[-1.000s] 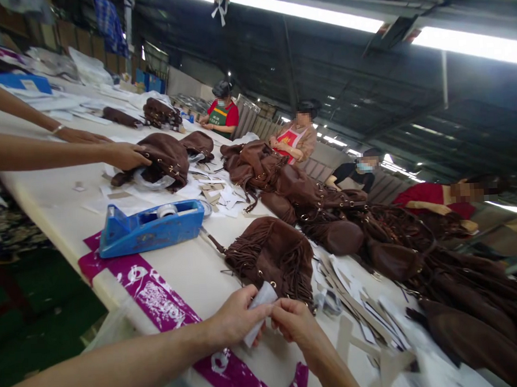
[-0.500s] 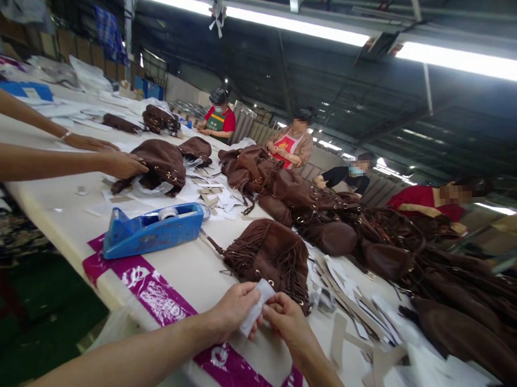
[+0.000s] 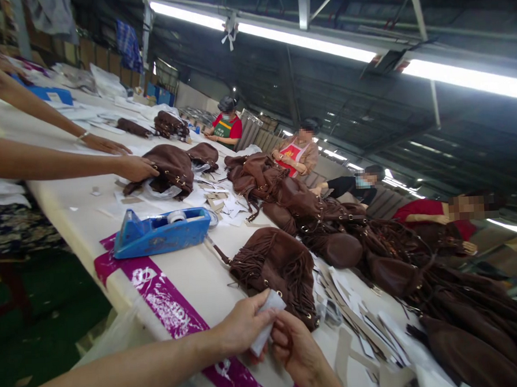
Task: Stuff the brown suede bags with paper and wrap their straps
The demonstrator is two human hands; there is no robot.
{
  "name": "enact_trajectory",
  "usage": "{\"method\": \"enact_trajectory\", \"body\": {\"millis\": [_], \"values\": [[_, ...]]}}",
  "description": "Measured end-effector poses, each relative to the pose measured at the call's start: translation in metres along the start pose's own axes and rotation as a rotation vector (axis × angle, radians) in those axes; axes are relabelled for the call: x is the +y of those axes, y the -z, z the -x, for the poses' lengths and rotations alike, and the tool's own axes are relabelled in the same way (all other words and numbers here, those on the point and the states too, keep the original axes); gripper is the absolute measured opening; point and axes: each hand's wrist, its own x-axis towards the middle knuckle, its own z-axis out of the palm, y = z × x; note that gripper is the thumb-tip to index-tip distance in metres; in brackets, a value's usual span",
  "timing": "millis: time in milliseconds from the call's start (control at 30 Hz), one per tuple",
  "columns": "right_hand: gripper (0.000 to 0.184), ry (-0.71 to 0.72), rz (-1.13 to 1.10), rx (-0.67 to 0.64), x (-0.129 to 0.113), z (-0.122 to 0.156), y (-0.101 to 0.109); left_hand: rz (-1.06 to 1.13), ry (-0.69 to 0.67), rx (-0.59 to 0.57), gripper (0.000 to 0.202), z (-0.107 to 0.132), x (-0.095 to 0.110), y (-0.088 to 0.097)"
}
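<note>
My left hand (image 3: 243,322) is closed around a small, flat, whitish folded packet (image 3: 270,304), thumb on top. My right hand (image 3: 298,346) pinches the packet's near side, fingertips close to the left thumb. What the packet is made of or contains, I cannot tell. Just beyond my hands lies a brown fringed handbag (image 3: 274,268) with gold-coloured rings, its strap trailing left. A purple printed strip (image 3: 169,302) runs along the table edge below my left forearm. Beyond it stands a blue tape dispenser (image 3: 163,232) with a roll in it.
At left, a co-worker's hands (image 3: 138,168) touch another brown bag (image 3: 170,163). A long heap of brown bags (image 3: 339,247) fills the table's far side. Cardboard and paper strips (image 3: 355,309) lie at right. Several people stand across the white table (image 3: 80,217).
The view has shifted, so the scene sits slightly farther right and lower. My right fingertips have moved up the packet, closer to my left thumb. Both hands still hold it.
</note>
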Motion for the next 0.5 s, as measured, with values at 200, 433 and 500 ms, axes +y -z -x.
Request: {"method": "enact_trajectory", "body": {"millis": [200, 433, 500], "values": [[0.051, -0.013, -0.197, -0.037, 0.018, -0.011, 0.004, -0.112, -0.053, 0.219, 0.065, -0.007, -0.015, 0.005], [0.047, 0.258, 0.177, 0.131, 0.021, -0.017, -0.007, -0.451, -0.188, 0.251, 0.031, -0.003, -0.015, 0.001], [0.048, 0.279, 0.235, 0.138, 0.016, -0.018, -0.008, -0.492, -0.185, 0.236, 0.034, -0.001, -0.008, 0.001]]}}
